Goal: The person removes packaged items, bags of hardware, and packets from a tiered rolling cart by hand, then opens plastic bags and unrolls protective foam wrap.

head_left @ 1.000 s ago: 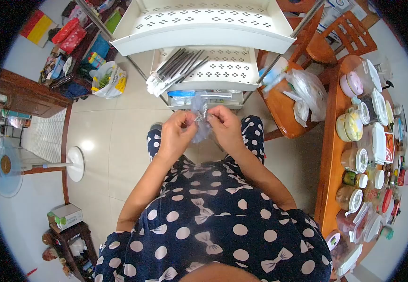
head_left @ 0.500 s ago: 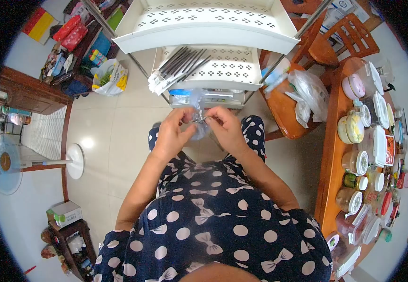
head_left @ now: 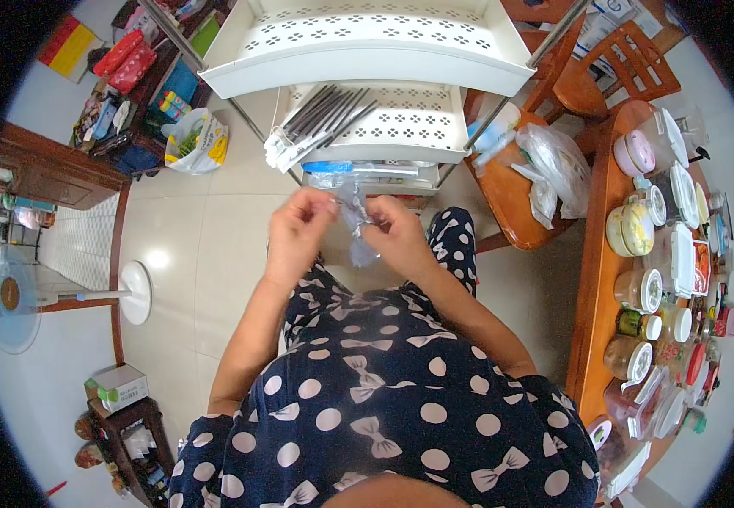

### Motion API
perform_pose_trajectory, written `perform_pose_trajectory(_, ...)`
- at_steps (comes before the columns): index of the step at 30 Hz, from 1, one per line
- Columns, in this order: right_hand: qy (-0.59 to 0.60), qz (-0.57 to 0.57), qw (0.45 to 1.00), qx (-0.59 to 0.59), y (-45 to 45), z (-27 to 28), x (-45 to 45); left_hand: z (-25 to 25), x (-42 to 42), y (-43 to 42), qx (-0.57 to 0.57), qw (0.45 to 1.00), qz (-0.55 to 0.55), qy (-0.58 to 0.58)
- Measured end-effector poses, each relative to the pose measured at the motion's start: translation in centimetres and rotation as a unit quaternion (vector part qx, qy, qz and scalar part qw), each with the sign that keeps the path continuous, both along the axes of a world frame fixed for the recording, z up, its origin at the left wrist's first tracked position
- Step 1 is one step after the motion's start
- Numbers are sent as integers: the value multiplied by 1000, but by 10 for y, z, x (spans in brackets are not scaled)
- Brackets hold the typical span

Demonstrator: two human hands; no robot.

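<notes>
A small clear plastic bag (head_left: pixel 360 252) hangs in front of my knees, with shiny bits showing in or on it that are too small to name. My right hand (head_left: pixel 399 239) is closed on the right side of this bag. Just left of the bag, my left hand (head_left: pixel 297 230) is raised with thumb and fingertips pinched together. Whatever sits in that pinch is tiny and I cannot make it out. Beyond both hands, a bundle of dark rods with white ends (head_left: pixel 320 123) lies on the middle shelf of a white rack (head_left: pixel 367 74).
A wooden chair (head_left: pixel 511 207) carrying plastic bags stands right of the rack. Along the right runs a wooden table (head_left: pixel 591 339) crowded with jars and food boxes. On the left are a standing fan (head_left: pixel 136 292) and a shopping bag (head_left: pixel 206 152) on the tiled floor.
My left hand has drawn away from the bag, slightly up and left, and its fingers are now pinched. The right hand keeps the bag, which hangs a little lower.
</notes>
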State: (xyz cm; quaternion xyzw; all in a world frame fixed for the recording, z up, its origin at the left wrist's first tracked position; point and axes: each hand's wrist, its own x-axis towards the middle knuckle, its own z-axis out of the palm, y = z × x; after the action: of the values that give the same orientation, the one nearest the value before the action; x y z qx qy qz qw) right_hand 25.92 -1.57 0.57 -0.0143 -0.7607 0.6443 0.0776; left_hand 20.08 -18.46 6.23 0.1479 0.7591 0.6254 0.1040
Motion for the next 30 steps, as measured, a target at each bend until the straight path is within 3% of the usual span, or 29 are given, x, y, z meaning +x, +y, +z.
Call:
perform_pose_trajectory(2, -43, -5, 998, -35, 4, -11, -1, 7, -14, -11, 72, 997, 18, -7)
perform_pose_trajectory(5, -7, -2, 998, -55, 2, -5, -2, 12, -19, -20, 69, 997, 16, -27)
perform_pose_trajectory(8, -31, 16, 996, -82, 1, 8, -3, 23, -5, -4, 176, 981, 53, -56)
perform_pose_trajectory(11, 7, 22, 993, -116, 1, 7, -5, 7, 2, 1, 152, 986, 45, -46)
perform_pose_trajectory(12, 3, 24, 993, -119, 0, 6, -6, -1, 3, -1, 56, 998, 23, 2)
perform_pose_trajectory(16, -1, 14, 994, -105, 0, 10, -1, -8, 22, 4, 40, 989, -69, -121)
perform_pose_trajectory(19, -2, 46, 988, -150, 1, 8, -1, -12, 16, 3, -66, 992, -101, -44)
perform_pose_trajectory(22, 2, 73, 983, -169, 2, 8, -1, -22, 14, -1, -94, 993, -68, -13)
perform_pose_trajectory(25, -7, 50, 983, -178, 5, 5, 0, -27, 15, -1, -78, 995, -55, 27)
perform_pose_trajectory(30, -67, -6, 973, -223, 14, 1, 1, -31, 14, -8, 24, 995, -23, -91)
